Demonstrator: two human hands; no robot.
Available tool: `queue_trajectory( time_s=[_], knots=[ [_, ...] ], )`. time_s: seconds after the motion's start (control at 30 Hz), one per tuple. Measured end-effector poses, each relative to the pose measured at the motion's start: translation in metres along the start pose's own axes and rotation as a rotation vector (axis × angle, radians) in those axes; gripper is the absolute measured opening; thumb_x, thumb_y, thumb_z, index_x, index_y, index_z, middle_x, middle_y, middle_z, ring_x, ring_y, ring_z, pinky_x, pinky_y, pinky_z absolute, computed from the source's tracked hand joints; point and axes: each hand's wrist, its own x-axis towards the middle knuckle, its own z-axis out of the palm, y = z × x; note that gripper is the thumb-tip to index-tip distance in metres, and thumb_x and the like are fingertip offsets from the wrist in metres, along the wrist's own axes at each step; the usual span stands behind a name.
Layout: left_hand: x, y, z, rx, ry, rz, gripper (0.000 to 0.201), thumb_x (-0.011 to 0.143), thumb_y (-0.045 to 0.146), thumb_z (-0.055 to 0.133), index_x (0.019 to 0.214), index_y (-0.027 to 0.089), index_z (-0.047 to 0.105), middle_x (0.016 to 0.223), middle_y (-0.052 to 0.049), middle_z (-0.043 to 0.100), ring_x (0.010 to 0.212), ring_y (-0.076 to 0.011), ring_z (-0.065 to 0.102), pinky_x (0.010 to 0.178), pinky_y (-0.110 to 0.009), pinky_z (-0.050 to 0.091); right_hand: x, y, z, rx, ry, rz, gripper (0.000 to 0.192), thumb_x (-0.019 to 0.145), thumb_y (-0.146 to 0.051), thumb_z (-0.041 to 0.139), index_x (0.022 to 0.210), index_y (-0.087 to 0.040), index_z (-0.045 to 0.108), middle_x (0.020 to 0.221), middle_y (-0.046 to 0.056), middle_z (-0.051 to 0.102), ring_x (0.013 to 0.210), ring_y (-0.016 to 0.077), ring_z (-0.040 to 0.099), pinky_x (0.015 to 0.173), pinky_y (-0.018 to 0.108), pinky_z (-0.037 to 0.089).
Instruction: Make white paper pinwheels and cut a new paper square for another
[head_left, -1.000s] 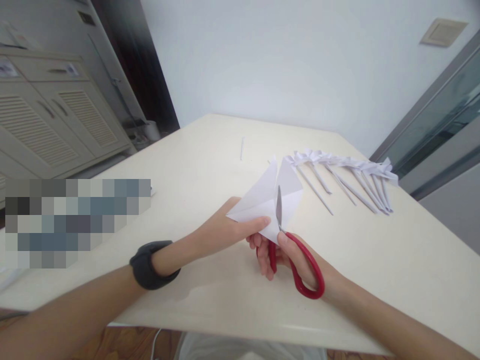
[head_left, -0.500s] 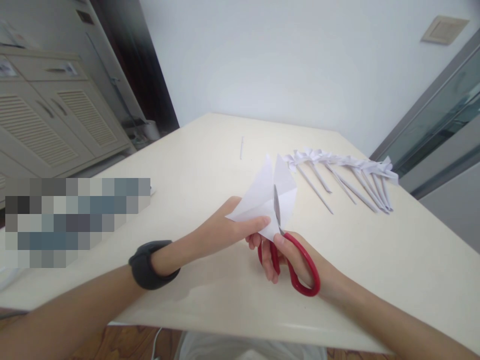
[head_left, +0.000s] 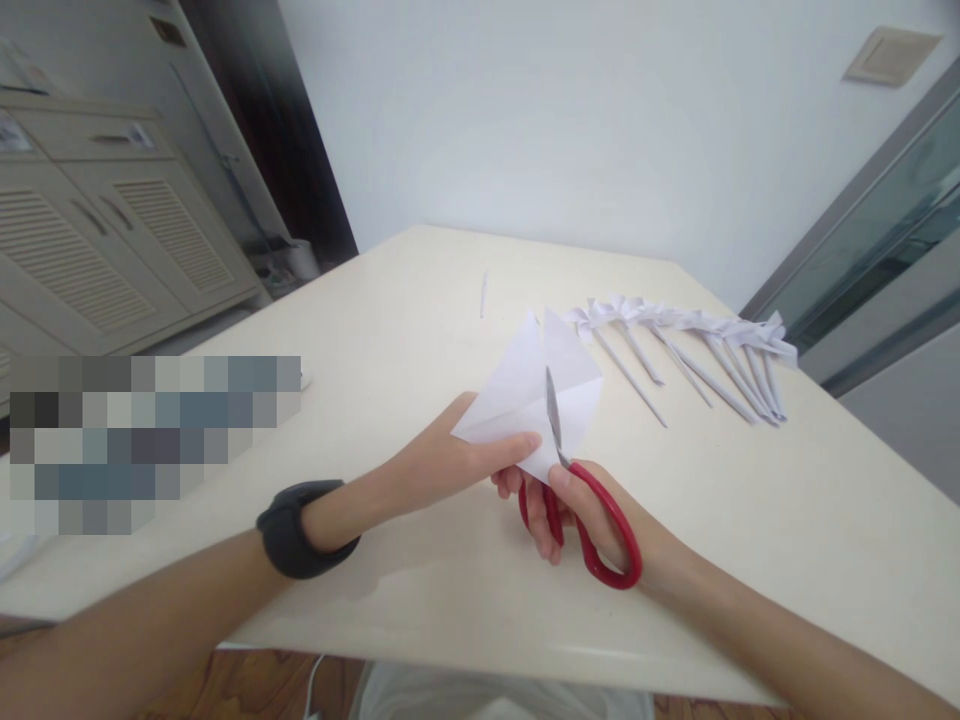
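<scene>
My left hand [head_left: 480,445] pinches a folded white sheet of paper [head_left: 504,388], thumb on top and fingers underneath. My right hand [head_left: 592,505] is closed around the red handles of a pair of scissors [head_left: 628,545]. The scissor blades lie across the paper, which is split by a slit from its far edge toward the blades. How far the lower blade reaches is hidden under the paper. To the right lie several white rolled paper stems with crumpled paper tops [head_left: 675,318], side by side on the table.
A thin white paper roll [head_left: 484,295] lies near the back of the cream table [head_left: 405,300]. Below the front edge is a bin with a pale liner [head_left: 420,695]. A blurred-out patch [head_left: 150,440] covers something at the left. A white wall stands behind.
The right flap of the paper has swung slightly outward to the right, widening its spread. Both hands and the scissors stay almost in place.
</scene>
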Motion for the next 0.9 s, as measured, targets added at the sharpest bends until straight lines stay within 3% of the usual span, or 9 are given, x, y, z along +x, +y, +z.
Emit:
queue_trajectory(
  time_s=[0.37,0.57,0.73,0.8,0.9],
  knots=[
    [0.001,0.001,-0.001,0.017,0.006,0.0,0.034,0.08,0.03,0.052,0.049,0.016,0.055,0.051,0.002,0.056,0.054,-0.0113,0.056,0.058,-0.021,0.047,0.0,-0.001,-0.001,-0.016,0.019,0.002,0.046,0.089,-0.051,0.034,0.074,-0.015,0.059,0.055,0.001,0.054,0.05,0.0112,0.049,0.052,0.024,0.042],
    [0.001,-0.002,0.0,0.013,0.045,0.031,0.033,0.08,0.03,0.054,0.05,0.015,0.054,0.05,0.002,0.056,0.054,-0.0114,0.056,0.058,-0.021,0.047,0.001,0.0,-0.001,-0.018,0.018,0.003,0.047,0.089,-0.052,0.033,0.081,-0.014,0.06,0.057,0.002,0.058,0.05,0.0112,0.049,0.051,0.024,0.042],
    [0.005,-0.012,-0.005,-0.115,0.278,0.281,0.033,0.083,0.027,0.05,0.051,0.016,0.053,0.05,0.002,0.054,0.054,-0.0112,0.054,0.061,-0.023,0.046,-0.001,-0.008,0.0,0.016,-0.065,0.035,0.041,0.089,-0.046,0.039,0.081,-0.013,0.061,0.06,0.003,0.059,0.052,0.0104,0.049,0.05,0.022,0.041],
    [0.007,-0.014,-0.009,-0.25,0.376,0.409,0.031,0.081,0.024,0.05,0.051,0.016,0.051,0.047,0.003,0.049,0.05,-0.0104,0.051,0.053,-0.023,0.043,-0.002,-0.011,0.001,0.02,-0.109,0.058,0.039,0.089,-0.045,0.041,0.079,-0.013,0.061,0.059,0.002,0.059,0.052,0.0104,0.049,0.051,0.022,0.041],
    [0.01,-0.012,-0.016,-0.428,0.357,0.452,0.03,0.079,0.021,0.047,0.049,0.017,0.047,0.045,0.003,0.043,0.042,-0.0081,0.042,0.045,-0.023,0.035,-0.003,-0.012,0.001,0.037,-0.109,0.102,0.039,0.089,-0.044,0.042,0.078,-0.013,0.061,0.058,0.002,0.058,0.053,0.0106,0.049,0.051,0.023,0.039]
  ],
)
